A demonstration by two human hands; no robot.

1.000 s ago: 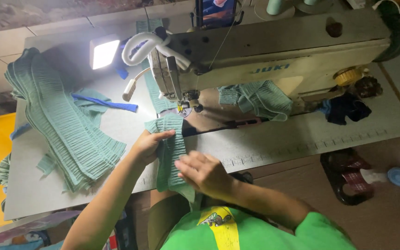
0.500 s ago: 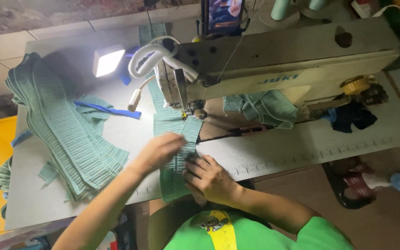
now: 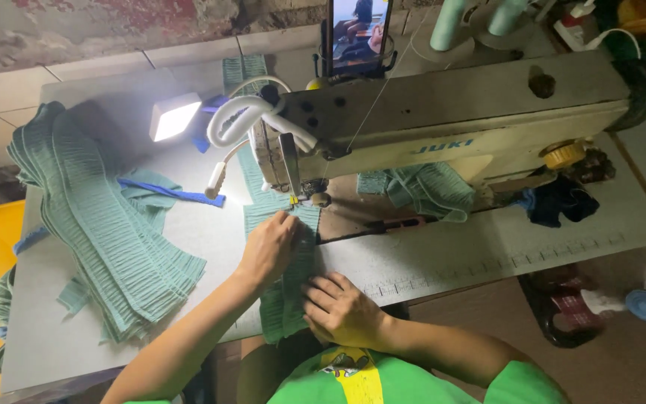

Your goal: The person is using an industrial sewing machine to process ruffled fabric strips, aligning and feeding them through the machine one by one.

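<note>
Here, the pale grey surface (image 3: 443, 258) is carrying everything, and the cream industrial sewing machine (image 3: 457, 123) is sitting across its far half, serving as the landmark. Left of the machine, a big stack of green ribbed fabric pieces (image 3: 106, 232) is lying fanned out, with a blue strip (image 3: 173, 193) lying between the stack and the machine. Behind the machine's arm, a smartphone (image 3: 359, 30) is standing upright in a holder. Just left of the machine's head, a small square lamp (image 3: 173, 116) is glowing on a white flexible neck. Under the machine's arm, more green fabric (image 3: 428, 191) is lying bunched. The green ribbed strip (image 3: 285, 262) is running from the needle, at the machine's head, toward the near edge. The left hand (image 3: 267, 251) is pressing flat on this strip just in front of the needle, fingers together. The right hand (image 3: 342, 310) is resting nearer the edge, fingers spread, pinning the strip's right side down.
</note>
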